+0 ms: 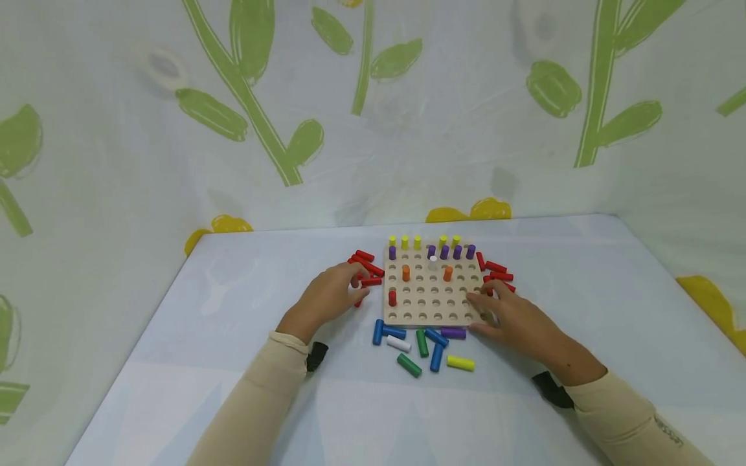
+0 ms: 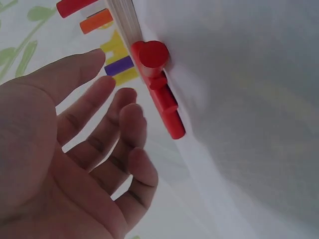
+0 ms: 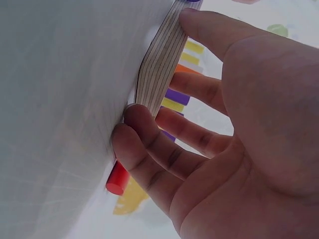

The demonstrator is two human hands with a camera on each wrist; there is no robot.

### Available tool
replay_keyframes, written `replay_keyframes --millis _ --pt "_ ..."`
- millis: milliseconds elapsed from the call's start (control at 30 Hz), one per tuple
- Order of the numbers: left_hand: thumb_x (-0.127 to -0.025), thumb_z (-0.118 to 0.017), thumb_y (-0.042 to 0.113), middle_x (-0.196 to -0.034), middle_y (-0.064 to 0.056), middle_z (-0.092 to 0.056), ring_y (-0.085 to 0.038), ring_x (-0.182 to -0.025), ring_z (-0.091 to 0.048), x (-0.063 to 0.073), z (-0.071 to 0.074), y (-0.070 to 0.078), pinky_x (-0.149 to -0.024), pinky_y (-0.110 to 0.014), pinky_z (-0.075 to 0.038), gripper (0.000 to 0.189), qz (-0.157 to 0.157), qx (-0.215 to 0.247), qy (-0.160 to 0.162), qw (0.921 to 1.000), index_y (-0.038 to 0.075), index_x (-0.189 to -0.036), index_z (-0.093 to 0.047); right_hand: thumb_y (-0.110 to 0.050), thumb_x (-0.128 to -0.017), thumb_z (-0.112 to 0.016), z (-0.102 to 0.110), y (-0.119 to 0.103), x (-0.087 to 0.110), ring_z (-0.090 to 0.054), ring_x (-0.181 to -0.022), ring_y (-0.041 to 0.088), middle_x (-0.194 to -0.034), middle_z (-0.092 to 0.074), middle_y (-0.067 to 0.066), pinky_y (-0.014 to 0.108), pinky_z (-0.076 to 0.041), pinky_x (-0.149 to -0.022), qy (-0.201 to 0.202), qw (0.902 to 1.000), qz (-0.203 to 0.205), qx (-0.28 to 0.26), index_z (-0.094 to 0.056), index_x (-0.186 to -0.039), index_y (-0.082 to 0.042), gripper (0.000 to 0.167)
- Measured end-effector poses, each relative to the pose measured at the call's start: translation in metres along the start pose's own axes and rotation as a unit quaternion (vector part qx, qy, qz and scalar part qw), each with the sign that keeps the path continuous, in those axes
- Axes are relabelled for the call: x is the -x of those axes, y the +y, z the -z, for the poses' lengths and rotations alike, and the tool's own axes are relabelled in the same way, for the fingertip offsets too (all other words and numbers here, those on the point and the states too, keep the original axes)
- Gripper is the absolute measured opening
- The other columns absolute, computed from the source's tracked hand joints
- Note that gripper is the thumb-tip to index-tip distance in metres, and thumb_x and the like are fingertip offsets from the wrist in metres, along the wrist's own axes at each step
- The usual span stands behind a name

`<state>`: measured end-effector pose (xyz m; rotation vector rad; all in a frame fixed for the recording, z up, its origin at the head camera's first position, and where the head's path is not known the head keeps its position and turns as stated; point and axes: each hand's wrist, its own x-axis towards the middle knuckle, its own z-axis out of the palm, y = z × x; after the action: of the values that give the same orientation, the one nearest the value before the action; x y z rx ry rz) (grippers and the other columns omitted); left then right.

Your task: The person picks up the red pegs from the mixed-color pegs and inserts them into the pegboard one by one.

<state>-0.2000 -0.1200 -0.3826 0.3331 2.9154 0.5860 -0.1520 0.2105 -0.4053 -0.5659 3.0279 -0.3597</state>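
The board (image 1: pixel 428 309) is set on the table (image 1: pixel 175 362), its far two rows partly filled by upright yellow pegs (image 1: pixel 405 242) and purple pegs (image 1: pixel 445 252). Left of the board, loose red pegs (image 1: pixel 371 282) are reached over by the left hand (image 1: pixel 329 294), fingers spread and loosely bent, nothing visibly held. The board's near right corner is touched by the right hand (image 1: pixel 513 320), its fingers spread, no peg seen between them. Mixed pegs (image 1: pixel 409 365) are scattered before the board. The step in hand is judged to be peg placing, part done; next, a loose peg would need to be pinched and stood over a free hole.
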Motion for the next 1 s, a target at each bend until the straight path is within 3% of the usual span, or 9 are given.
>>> replay_keyframes --millis 300,600,1000 --pt "-0.091 -0.075 0.032 -0.093 -0.001 -0.063 -0.017 -0.083 -0.058 -0.004 -0.004 -0.003 -0.072 -0.028 -0.053 0.035 0.04 -0.018 -0.045 0.998 0.02 -0.122 -0.065 -0.04 -0.081 -0.082 -0.001 0.001 0.0 -0.058 -0.084 0.018 -0.127 -0.054 0.018 0.034 -0.06 -0.072 0.002 1.0 0.001 0.002 -0.062 -0.137 -0.015 0.065" --pt "-0.089 -0.076 0.032 -0.086 -0.001 -0.062 -0.017 -0.079 -0.057 -0.006 -0.008 -0.006 -0.068 -0.027 -0.05 0.037 0.04 -0.036 -0.05 0.9973 0.02 -0.123 -0.064 -0.04 -0.082 -0.082 0.0 0.002 -0.003 -0.055 -0.079 0.015 -0.128 -0.053 0.018 0.028 -0.057 -0.066 0.002 1.0 0.008 0.0 -0.061 -0.139 -0.016 0.065" --pt "-0.09 -0.075 0.03 -0.088 -0.001 -0.061 -0.016 -0.083 -0.057 -0.006 -0.012 -0.004 -0.074 -0.028 -0.052 0.039 0.03 -0.037 -0.064 0.9968 0.02 -0.125 -0.062 -0.04 -0.081 -0.082 -0.002 0.001 -0.001 -0.057 -0.083 0.018 -0.127 -0.053 0.018 0.032 -0.06 -0.07 -0.001 1.0 -0.001 -0.002 -0.061 -0.138 -0.015 0.066"
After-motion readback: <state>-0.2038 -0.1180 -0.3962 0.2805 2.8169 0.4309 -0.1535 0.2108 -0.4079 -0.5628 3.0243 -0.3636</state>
